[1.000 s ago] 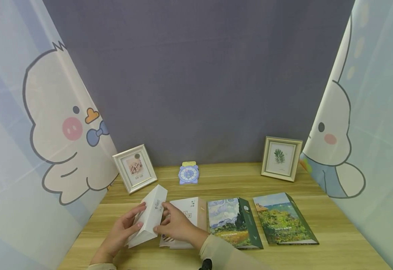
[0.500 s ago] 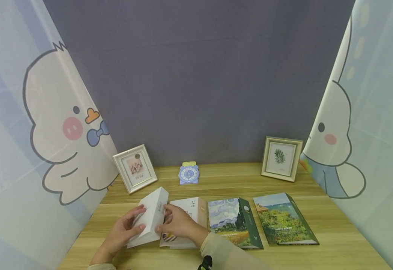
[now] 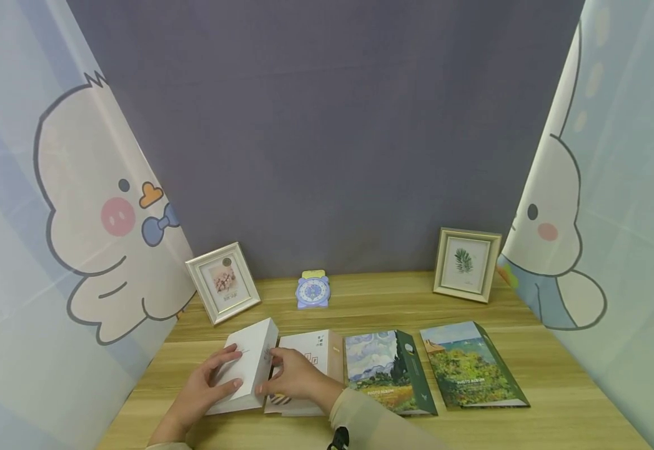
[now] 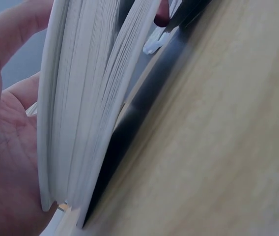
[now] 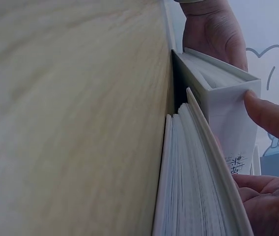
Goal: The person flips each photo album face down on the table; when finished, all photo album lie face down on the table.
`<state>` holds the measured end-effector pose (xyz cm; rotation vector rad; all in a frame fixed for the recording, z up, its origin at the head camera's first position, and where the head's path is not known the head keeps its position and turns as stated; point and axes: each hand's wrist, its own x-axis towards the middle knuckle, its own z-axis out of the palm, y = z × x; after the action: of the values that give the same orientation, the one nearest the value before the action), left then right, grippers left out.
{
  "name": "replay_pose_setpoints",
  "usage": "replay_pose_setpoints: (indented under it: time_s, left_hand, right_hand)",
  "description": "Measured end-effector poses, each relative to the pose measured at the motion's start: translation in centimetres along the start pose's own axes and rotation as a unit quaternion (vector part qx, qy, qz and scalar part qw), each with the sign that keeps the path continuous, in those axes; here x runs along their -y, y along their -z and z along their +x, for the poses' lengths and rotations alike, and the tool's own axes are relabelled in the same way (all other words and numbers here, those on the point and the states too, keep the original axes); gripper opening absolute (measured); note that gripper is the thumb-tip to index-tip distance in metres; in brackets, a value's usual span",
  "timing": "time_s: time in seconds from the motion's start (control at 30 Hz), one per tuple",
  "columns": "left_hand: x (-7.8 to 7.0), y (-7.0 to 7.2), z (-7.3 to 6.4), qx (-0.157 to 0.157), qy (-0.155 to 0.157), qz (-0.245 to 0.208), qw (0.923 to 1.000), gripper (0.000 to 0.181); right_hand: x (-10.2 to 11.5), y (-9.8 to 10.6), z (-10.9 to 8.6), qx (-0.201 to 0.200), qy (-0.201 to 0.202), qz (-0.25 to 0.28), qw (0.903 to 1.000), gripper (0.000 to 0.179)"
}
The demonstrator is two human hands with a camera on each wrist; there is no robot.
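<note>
A thick white photo album (image 3: 250,356) lies at the left of the row, low over the table and slightly tilted, with a gap under its spine side. My left hand (image 3: 205,387) rests on its cover with fingers and thumb spread. The left wrist view shows the palm (image 4: 12,157) beside the album's page block (image 4: 88,98). My right hand (image 3: 298,375) holds the spine between thumb and fingers. In the right wrist view the thumb (image 5: 272,115) presses on the lettered spine (image 5: 230,128), and the other fingers are partly hidden.
A second pale album (image 3: 335,356) lies right beside the white one. Two painted photo albums, one with a cloudy sky (image 3: 380,369) and one with a coast (image 3: 470,369), lie further right. Behind stand two picture frames (image 3: 222,281) and a blue toy clock (image 3: 312,291).
The white album has tipped down from a steeper tilt toward the table, so its cover now faces up. Both hands have stayed at the album.
</note>
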<state>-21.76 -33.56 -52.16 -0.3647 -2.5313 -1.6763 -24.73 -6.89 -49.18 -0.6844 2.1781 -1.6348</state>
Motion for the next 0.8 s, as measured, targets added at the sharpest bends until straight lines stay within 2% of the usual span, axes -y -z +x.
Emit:
replay_pose_setpoints:
  time_s: [0.47,0.7,0.8]
  left_hand:
    - [0.17,0.02,0.02,-0.003,0.001,0.017,0.9999,0.052]
    - [0.48,0.17,-0.05,-0.001,-0.004,0.042,0.9991,0.052]
    - [0.65,0.29,-0.13,0.004,-0.007,0.045,0.9990,0.051]
  right_hand:
    - [0.09,-0.35,0.18,-0.002,0.001,-0.072,0.9974,0.086]
    - [-0.30,-0.36,0.48,0.013,0.010,-0.071,0.9973,0.063]
    - [-0.44,-0.49,0.56,0.014,0.003,-0.067,0.9977,0.062]
